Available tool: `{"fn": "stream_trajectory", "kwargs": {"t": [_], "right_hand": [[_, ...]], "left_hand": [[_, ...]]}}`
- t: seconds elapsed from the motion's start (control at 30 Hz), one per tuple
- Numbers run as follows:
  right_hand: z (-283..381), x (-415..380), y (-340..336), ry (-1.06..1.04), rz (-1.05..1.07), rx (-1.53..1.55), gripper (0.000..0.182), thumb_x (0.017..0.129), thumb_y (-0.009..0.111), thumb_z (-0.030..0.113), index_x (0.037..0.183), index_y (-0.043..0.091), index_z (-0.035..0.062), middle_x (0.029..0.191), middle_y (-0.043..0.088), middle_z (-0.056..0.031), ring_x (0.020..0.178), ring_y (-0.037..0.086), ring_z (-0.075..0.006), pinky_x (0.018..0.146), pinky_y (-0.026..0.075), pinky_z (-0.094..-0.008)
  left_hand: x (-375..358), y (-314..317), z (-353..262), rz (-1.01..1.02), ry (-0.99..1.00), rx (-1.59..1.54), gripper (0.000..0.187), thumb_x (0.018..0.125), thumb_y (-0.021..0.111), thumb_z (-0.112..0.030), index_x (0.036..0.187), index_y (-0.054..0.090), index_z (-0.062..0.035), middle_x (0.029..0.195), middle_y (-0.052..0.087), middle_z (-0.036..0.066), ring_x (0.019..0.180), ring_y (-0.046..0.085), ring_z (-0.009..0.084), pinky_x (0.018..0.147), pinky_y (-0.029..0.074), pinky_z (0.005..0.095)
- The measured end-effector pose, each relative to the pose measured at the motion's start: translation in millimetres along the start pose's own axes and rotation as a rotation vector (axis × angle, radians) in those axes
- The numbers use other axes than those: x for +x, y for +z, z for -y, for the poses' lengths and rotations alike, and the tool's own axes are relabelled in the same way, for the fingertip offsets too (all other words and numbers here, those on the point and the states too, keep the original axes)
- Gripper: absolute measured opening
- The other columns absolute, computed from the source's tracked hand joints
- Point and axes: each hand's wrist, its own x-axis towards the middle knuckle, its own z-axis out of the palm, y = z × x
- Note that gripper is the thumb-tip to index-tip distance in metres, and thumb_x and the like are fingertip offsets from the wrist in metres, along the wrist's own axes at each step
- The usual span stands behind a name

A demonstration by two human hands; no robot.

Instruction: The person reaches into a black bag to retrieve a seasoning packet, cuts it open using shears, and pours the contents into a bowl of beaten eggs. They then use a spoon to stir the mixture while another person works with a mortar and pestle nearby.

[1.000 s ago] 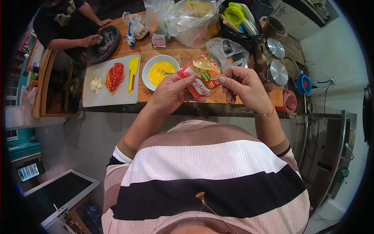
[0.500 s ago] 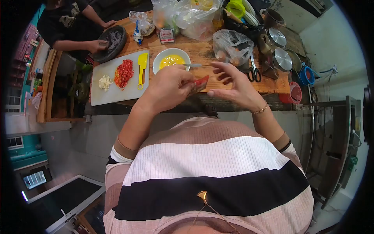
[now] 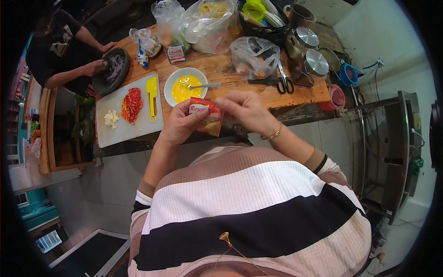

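My left hand (image 3: 181, 122) holds a small red packet (image 3: 211, 121) upright below the bowl, its printed front showing. The fingers of my right hand (image 3: 249, 112) are pinched together at the packet's top right edge; whether they grip it is hard to make out. Just beyond the packet, a white bowl (image 3: 171, 78) holds beaten yellow egg (image 3: 181, 90), with a spoon (image 3: 206, 86) resting in it. To the left, a white cutting board (image 3: 109, 136) carries chopped red chili (image 3: 132, 106), chopped pale pieces (image 3: 111, 118) and a yellow-handled tool (image 3: 152, 98).
At the upper left a co-worker's hand (image 3: 95, 68) is at a dark stone mortar (image 3: 112, 84). Plastic bags (image 3: 210, 23) and a small box (image 3: 176, 54) stand at the back. Black scissors (image 3: 284, 83) and lidded jars (image 3: 315, 64) are on the right.
The packet has turned so its front shows. My right hand has come in from the right to the packet's edge, its fingers closing. The view has shifted, and the bowl is less covered.
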Motion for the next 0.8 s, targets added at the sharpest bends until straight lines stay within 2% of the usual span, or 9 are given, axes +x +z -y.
{"fn": "stream_trajectory", "kwargs": {"t": [0.03,0.1,0.17,0.23,0.37,0.43,0.53,0.73,0.8], "right_hand": [[-2,4,-11,-0.042,-0.095,-0.026,0.033,0.090,0.063,0.031,0.091,0.068,-0.0008,0.076,0.067,-0.0068,0.067,0.061,-0.0131,0.060,0.046,-0.0302],[-21,14,-54,-0.080,-0.413,-0.584,0.031,0.093,0.058,0.028,0.085,0.065,-0.0014,0.073,0.062,-0.0062,0.067,0.059,-0.0151,0.061,0.048,-0.0302],[-53,17,-105,-0.001,-0.602,-1.269,0.034,0.094,0.053,0.029,0.088,0.065,-0.0021,0.083,0.064,-0.0171,0.079,0.064,-0.0310,0.071,0.050,-0.0410],[-98,18,-149,0.352,-0.579,-1.378,0.036,0.094,0.050,0.031,0.092,0.067,-0.0006,0.100,0.062,-0.0219,0.090,0.062,-0.0359,0.077,0.052,-0.0438],[-150,19,-170,0.449,-0.705,-1.385,0.042,0.093,0.050,0.038,0.094,0.066,-0.0006,0.102,0.062,-0.0221,0.091,0.062,-0.0378,0.079,0.051,-0.0455],[-152,21,-168,0.452,-0.783,-1.370,0.046,0.094,0.049,0.041,0.092,0.066,-0.0010,0.101,0.061,-0.0233,0.092,0.062,-0.0410,0.082,0.049,-0.0460],[-138,24,-176,0.578,-0.742,-1.312,0.049,0.090,0.053,0.047,0.093,0.068,-0.0005,0.098,0.064,-0.0240,0.092,0.064,-0.0388,0.081,0.050,-0.0460],[-124,9,-190,0.648,-0.608,-1.112,0.039,0.071,0.069,0.031,0.083,0.068,-0.0059,0.086,0.068,-0.0245,0.085,0.068,-0.0319,0.074,0.052,-0.0431],[-130,-7,-198,0.688,-0.582,-0.874,0.033,0.068,0.069,0.026,0.077,0.067,-0.0057,0.079,0.067,-0.0197,0.076,0.067,-0.0271,0.067,0.051,-0.0384]], "left_hand": [[0,-1,1,-0.030,0.019,-0.020,0.032,0.088,0.065,-0.009,0.117,0.055,-0.0027,0.104,0.065,0.008,0.090,0.065,0.0161,0.074,0.058,0.0327],[-3,-3,1,-0.071,0.032,-0.047,0.031,0.089,0.063,-0.010,0.118,0.055,-0.0027,0.104,0.065,0.009,0.090,0.066,0.0181,0.071,0.059,0.0345],[-9,-6,-3,-0.106,0.027,-0.063,0.029,0.090,0.062,-0.010,0.117,0.055,-0.0025,0.105,0.065,0.010,0.090,0.066,0.0204,0.067,0.061,0.0369],[-10,-12,-3,-0.129,-0.006,-0.051,0.030,0.090,0.061,-0.010,0.118,0.054,-0.0022,0.106,0.065,0.011,0.088,0.067,0.0219,0.064,0.061,0.0387],[-3,-11,1,-0.156,0.012,0.012,0.032,0.088,0.064,-0.010,0.118,0.055,-0.0029,0.104,0.066,0.012,0.088,0.068,0.0223,0.067,0.061,0.0400],[0,-8,3,-0.177,0.018,0.063,0.034,0.084,0.068,-0.007,0.116,0.056,-0.0026,0.104,0.066,0.012,0.087,0.068,0.0206,0.069,0.060,0.0370],[9,-6,6,-0.206,-0.007,0.100,0.036,0.080,0.071,-0.004,0.114,0.058,-0.0027,0.102,0.068,0.010,0.087,0.067,0.0176,0.073,0.058,0.0315],[23,13,9,-0.202,-0.041,0.062,0.028,0.080,0.073,-0.006,0.106,0.062,-0.0029,0.096,0.070,0.006,0.084,0.067,0.0118,0.075,0.054,0.0250],[26,16,12,-0.206,-0.055,0.039,0.028,0.080,0.073,-0.007,0.106,0.063,-0.0032,0.096,0.070,0.006,0.084,0.067,0.0117,0.073,0.054,0.0246]]}}
